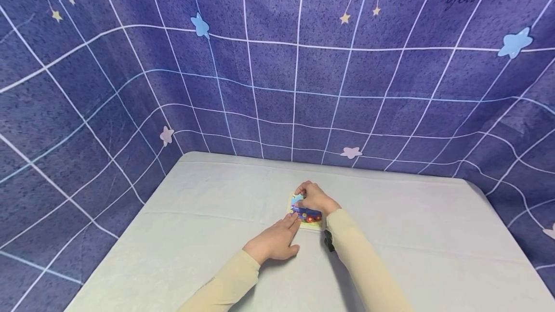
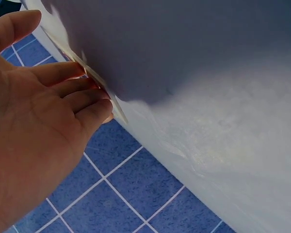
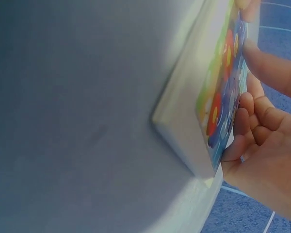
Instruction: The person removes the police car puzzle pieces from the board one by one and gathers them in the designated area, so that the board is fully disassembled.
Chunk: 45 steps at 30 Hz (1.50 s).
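A small, thick picture board (image 1: 311,226) lies on the table, looking like a wooden puzzle. It has a pale rim and a bright picture of a dark blue vehicle with red wheels. My left hand (image 1: 277,240) lays its straight fingertips on the board's near left part; in the left wrist view its fingers (image 2: 89,99) reach over the edge. At the far side, my right hand (image 1: 315,197) curls its fingers about the board's edge, thumb on the picture. The right wrist view shows the thumb (image 3: 269,65) on the board's coloured face (image 3: 223,92) and the other fingers curled beside it.
A white cloth covers the table (image 1: 425,249). Behind and at both sides hangs a purple-blue curtain (image 1: 269,76) with a line grid, clouds and stars. A small black device (image 1: 329,240) shows under the right wrist.
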Available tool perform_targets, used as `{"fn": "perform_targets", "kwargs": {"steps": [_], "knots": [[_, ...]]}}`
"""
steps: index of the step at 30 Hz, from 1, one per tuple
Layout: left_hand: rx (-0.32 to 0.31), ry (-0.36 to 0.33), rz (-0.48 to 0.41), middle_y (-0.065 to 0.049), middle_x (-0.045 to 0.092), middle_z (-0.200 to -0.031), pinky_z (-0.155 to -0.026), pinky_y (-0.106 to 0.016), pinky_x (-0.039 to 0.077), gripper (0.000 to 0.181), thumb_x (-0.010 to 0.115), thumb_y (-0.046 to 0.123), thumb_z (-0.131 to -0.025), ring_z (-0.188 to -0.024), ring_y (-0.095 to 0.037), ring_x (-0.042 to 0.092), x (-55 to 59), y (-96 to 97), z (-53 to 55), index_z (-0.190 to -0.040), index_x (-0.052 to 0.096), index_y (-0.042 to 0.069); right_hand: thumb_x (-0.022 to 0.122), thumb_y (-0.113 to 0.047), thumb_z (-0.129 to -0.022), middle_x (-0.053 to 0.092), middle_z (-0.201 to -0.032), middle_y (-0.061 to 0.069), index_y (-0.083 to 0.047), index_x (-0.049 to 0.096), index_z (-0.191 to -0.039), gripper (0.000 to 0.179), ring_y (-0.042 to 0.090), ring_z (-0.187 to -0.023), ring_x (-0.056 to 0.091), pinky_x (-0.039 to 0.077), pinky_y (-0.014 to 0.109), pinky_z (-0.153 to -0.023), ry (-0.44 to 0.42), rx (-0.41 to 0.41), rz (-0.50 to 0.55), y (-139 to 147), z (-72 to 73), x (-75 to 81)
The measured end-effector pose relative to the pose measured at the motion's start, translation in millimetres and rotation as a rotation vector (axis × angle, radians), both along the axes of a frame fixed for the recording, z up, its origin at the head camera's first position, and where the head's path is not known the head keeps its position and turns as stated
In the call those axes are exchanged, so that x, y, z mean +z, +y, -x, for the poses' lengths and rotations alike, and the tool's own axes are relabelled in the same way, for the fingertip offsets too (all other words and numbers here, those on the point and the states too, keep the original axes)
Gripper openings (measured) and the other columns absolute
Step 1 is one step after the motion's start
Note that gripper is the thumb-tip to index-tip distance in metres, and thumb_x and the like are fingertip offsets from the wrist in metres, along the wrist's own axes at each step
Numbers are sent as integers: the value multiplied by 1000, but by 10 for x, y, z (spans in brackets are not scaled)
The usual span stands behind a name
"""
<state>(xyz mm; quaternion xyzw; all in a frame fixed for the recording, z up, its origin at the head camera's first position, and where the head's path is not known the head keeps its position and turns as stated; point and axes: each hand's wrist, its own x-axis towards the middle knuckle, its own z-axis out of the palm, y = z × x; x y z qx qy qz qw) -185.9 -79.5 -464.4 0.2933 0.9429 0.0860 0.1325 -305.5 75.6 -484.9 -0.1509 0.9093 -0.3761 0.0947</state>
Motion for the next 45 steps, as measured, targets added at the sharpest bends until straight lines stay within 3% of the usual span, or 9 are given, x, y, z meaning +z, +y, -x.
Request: {"fn": "perform_targets", "kwargs": {"steps": [7,11,16,26,31,38,45], "knots": [[-13,5,3,-20,27,-155,-115,-38,26,69,59,31,-91,-143,-32,24,3,7,1,-145,35,-5,80,-3,-74,59,-95,7,-3,64,-96,28,20,-90,53,47,39,-89,77,8,23,28,-30,2],[-16,6,4,-20,26,-155,-116,-38,26,70,59,31,-91,-143,-32,24,0,11,6,-145,35,-5,81,-1,-72,61,-92,8,-2,63,-97,30,19,-83,55,49,36,-81,114,33,57,48,-51,4],[-18,9,3,-20,27,-155,-116,-37,26,69,59,31,-91,-143,-32,24,15,19,9,-145,35,-6,76,6,-74,58,-87,7,-3,64,-99,30,15,-76,50,47,31,-73,119,44,140,72,-60,9],[-21,12,0,-21,27,-154,-116,-37,25,69,58,30,-91,-143,-33,24,-15,11,24,-145,35,-6,69,6,-80,68,-93,10,-4,69,-102,24,17,-83,60,53,35,-80,110,46,253,175,-46,40],[-13,1,-17,-20,27,-154,-116,-37,25,69,58,30,-91,-143,-33,24,-18,5,22,-145,35,-6,67,3,-83,65,-90,14,1,68,-111,28,17,-78,61,58,38,-73,26,29,344,391,-34,121],[-7,-11,-31,-20,27,-155,-116,-38,24,69,59,29,-91,-143,-33,23,-4,-11,7,-146,34,-5,67,4,-83,64,-90,17,9,63,-115,33,29,-79,65,58,44,-75,-85,-90,427,901,-38,163],[-7,-13,-32,-20,26,-155,-116,-39,24,69,59,28,-91,-143,-34,23,-4,-23,-4,-145,34,-6,67,4,-83,63,-86,9,14,60,-112,31,12,-73,62,59,31,-72,-131,-160,392,1249,-83,34]]}}
